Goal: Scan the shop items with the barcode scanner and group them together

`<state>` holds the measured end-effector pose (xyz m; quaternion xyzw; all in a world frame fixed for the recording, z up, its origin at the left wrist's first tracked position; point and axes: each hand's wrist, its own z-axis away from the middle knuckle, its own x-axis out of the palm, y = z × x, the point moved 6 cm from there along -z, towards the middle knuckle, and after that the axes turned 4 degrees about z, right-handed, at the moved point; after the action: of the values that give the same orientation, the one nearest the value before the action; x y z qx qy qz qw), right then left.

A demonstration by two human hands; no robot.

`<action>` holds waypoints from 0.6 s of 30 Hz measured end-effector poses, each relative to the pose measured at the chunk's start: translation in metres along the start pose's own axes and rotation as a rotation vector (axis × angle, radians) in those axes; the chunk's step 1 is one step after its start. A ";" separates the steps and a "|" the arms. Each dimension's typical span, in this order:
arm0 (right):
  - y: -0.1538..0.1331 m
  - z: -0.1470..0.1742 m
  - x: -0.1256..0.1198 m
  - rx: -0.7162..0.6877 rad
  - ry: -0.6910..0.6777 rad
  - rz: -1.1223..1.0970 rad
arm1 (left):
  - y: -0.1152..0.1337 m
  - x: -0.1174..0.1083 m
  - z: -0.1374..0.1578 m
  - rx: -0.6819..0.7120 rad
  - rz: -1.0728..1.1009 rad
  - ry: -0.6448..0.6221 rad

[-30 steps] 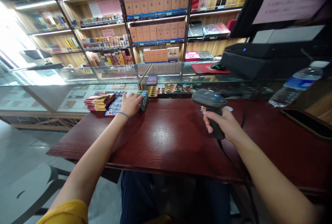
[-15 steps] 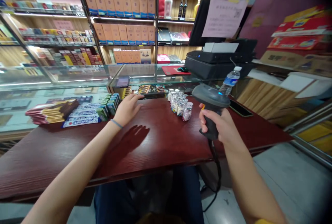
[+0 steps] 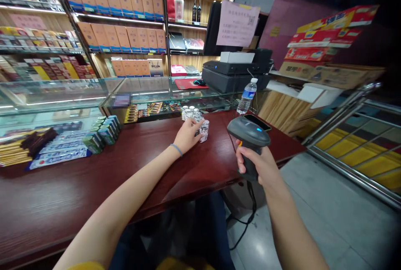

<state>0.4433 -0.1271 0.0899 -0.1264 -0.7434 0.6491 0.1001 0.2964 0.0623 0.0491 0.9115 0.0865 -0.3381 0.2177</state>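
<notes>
My left hand (image 3: 189, 134), a blue band at its wrist, is at the near left side of a cluster of small clear jars with silvery lids (image 3: 204, 130). Its thumb and index finger are apart beside the nearest jars, and the hand covers part of the cluster. Whether the fingertips touch a jar, I cannot tell. My right hand (image 3: 261, 163) is wrapped round the handle of a dark grey barcode scanner (image 3: 247, 130), the index finger by its orange trigger. The scanner is held above the table's right part, its cable hanging down past the edge.
On the dark red table (image 3: 140, 153), green-and-blue packs (image 3: 105, 134), blue-white packets (image 3: 59, 147) and yellow-brown packets (image 3: 19, 149) lie left. A water bottle (image 3: 247, 97) and phone (image 3: 257, 122) are beyond the scanner. A glass display counter (image 3: 150, 84) runs behind; a metal rail (image 3: 360, 157) stands right.
My left hand has moved right, from over the bare tabletop to the jars. The right hand still holds the scanner, now lower in view. The camera view has swung to the right.
</notes>
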 end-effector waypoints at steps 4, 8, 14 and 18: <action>0.004 -0.001 -0.002 -0.010 -0.009 -0.008 | -0.001 0.005 0.002 0.015 -0.052 0.040; 0.006 -0.005 0.002 -0.012 -0.035 -0.014 | 0.001 -0.002 0.004 -0.017 -0.007 0.110; 0.004 -0.012 0.017 -0.002 -0.060 -0.024 | 0.005 -0.003 0.009 -0.162 0.185 0.037; -0.003 -0.021 0.032 -0.017 -0.095 0.002 | -0.004 -0.025 0.022 -0.328 0.327 0.031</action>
<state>0.4191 -0.0975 0.0957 -0.0971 -0.7528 0.6480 0.0632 0.2635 0.0555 0.0486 0.8709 -0.0050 -0.2656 0.4135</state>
